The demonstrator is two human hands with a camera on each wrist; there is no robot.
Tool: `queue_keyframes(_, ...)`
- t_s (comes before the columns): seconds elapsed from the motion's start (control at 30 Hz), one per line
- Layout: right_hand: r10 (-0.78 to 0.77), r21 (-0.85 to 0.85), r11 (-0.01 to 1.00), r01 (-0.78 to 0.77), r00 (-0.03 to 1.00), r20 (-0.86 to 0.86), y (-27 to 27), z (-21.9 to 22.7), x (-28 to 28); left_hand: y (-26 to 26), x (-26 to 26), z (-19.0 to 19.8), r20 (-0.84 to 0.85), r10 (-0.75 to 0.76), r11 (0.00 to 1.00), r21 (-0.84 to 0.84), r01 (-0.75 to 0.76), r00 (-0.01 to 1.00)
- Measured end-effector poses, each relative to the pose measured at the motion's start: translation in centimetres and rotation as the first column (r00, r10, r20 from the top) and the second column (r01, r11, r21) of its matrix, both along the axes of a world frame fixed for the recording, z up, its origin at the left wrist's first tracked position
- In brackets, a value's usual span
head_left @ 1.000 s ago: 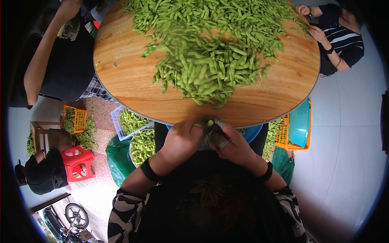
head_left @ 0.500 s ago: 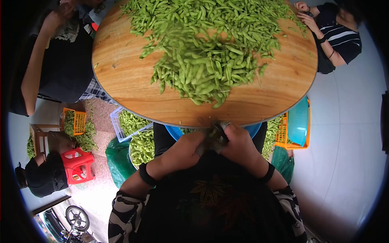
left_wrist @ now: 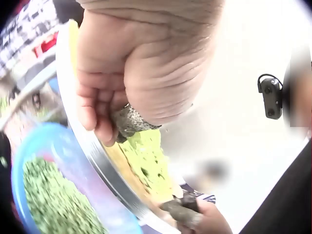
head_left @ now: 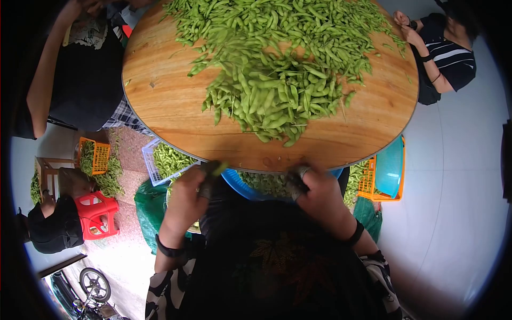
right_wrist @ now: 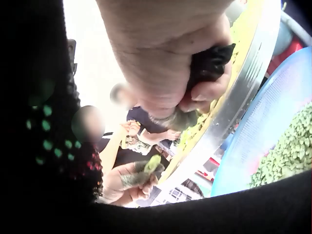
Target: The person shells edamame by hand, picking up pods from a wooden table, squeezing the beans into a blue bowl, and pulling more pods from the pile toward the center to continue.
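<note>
Over the near table edge, my left hand [head_left: 186, 200] pinches a green pod [head_left: 220, 168] between thumb and fingers; the right wrist view also shows this pod [right_wrist: 153, 163] at the tips of the left hand [right_wrist: 119, 185]. Grey and dark wraps cover some fingers of both hands. My right hand [head_left: 322, 197] is apart from the left at the same edge. In the right wrist view my right hand [right_wrist: 170, 63] has curled fingers, with no pod visible in them. Below and between the hands, a blue basin [head_left: 234, 185] holds green beans [head_left: 264, 184].
A large pile of pods [head_left: 266, 96] covers much of the round wooden table [head_left: 165, 106]. People sit at both sides. Crates, including a white one [head_left: 150, 160] and an orange one [head_left: 367, 184], stand below the table, with a green sack [head_left: 149, 205] and a red stool [head_left: 96, 213].
My hands were together at the table edge and have moved apart, the left one to the left and the right one slightly right. A pod shows in the left fingertips, and more of the basin is visible.
</note>
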State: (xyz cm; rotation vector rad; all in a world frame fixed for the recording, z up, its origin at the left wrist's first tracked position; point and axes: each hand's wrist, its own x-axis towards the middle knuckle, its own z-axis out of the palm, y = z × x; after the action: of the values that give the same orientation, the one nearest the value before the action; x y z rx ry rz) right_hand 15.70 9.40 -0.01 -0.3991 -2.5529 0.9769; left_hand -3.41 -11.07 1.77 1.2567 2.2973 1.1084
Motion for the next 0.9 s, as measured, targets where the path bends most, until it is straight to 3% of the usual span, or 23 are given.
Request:
queue_keyframes(0.07, -0.147, 0.032, 0.988, 0.149, 0.988, -0.048, 1.1, -0.9, -1.0, -2.4, -2.0, -1.0, -0.250, 0.153, 0.969, -0.152, -0.195, 0.956)
queue_keyframes(0.1, -0.197, 0.160, 0.965, 0.208, 0.977, -0.083, 1.4, -0.7, -1.7, -3.3, -2.7, -1.5, -0.373, 0.203, 0.941, -0.180, -0.286, 0.905)
queue_keyframes(0.13, -0.192, 0.157, 0.966, 0.204, 0.978, -0.085, 1.8, -1.1, -2.5, -3.9, -3.1, -1.8, -0.494, 0.240, 0.906, -0.195, -0.376, 0.835)
queue_keyframes(0.17, -0.256, 0.224, 0.938, 0.265, 0.964, -0.068, 2.1, -2.0, -3.2, -4.0, -3.1, -2.1, -0.498, 0.242, 0.904, -0.195, -0.379, 0.833)
queue_keyframes(0.23, -0.340, 0.345, 0.881, 0.323, 0.940, -0.012, 2.7, -3.1, -4.0, -3.0, -3.0, -2.0, -0.680, 0.270, 0.871, -0.129, -0.474, 0.682)
queue_keyframes(0.27, -0.341, 0.345, 0.881, 0.324, 0.940, -0.014, 2.8, -3.0, -4.0, -2.1, -2.6, -1.8, -0.658, 0.276, 0.886, -0.108, -0.450, 0.701)
queue_keyframes(0.33, -0.343, 0.387, 0.881, 0.273, 0.931, 0.126, 2.9, -2.7, -3.9, 0.7, -1.0, -0.5, -0.455, 0.237, 0.962, -0.015, -0.274, 0.858)
queue_keyframes(0.4, -0.331, 0.352, 0.900, 0.258, 0.929, 0.164, 3.1, -2.6, -3.3, 3.2, 0.5, -0.1, -0.222, 0.032, 0.997, 0.071, -0.017, 0.974)
queue_keyframes(0.47, -0.313, 0.316, 0.918, 0.240, 0.928, 0.204, 3.1, -2.8, -2.5, 5.3, 1.7, -0.8, -0.069, -0.159, 0.982, 0.094, 0.165, 0.985)
queue_keyframes(0.57, -0.292, 0.318, 0.926, 0.202, 0.919, 0.265, 2.9, -3.0, -1.7, 7.9, 2.8, -2.1, -0.111, -0.224, 0.970, 0.073, 0.233, 0.968)
queue_keyframes(0.63, -0.334, 0.232, 0.922, 0.311, 0.940, 0.065, 2.7, -2.8, -1.9, 9.3, 3.2, -2.5, -0.147, -0.201, 0.973, 0.080, 0.215, 0.968)
queue_keyframes(0.7, -0.345, 0.250, 0.915, 0.318, 0.936, 0.072, 2.9, -3.1, -2.6, 9.8, 3.5, -2.8, -0.184, -0.180, 0.977, 0.084, 0.198, 0.966)
queue_keyframes(0.77, -0.357, 0.264, 0.908, 0.327, 0.931, 0.074, 3.1, -3.1, -3.0, 9.9, 3.6, -2.9, -0.107, -0.188, 0.976, 0.087, 0.198, 0.976)
queue_keyframes(0.83, -0.344, 0.319, 0.908, 0.270, 0.917, 0.204, 3.3, -2.7, -3.4, 9.9, 3.6, -3.3, -0.062, -0.185, 0.977, 0.096, 0.191, 0.981)
queue_keyframes(0.9, -0.329, 0.298, 0.915, 0.272, 0.931, 0.160, 3.3, -3.3, -3.2, 9.8, 3.4, -3.4, -0.016, -0.177, 0.978, 0.107, 0.178, 0.984)
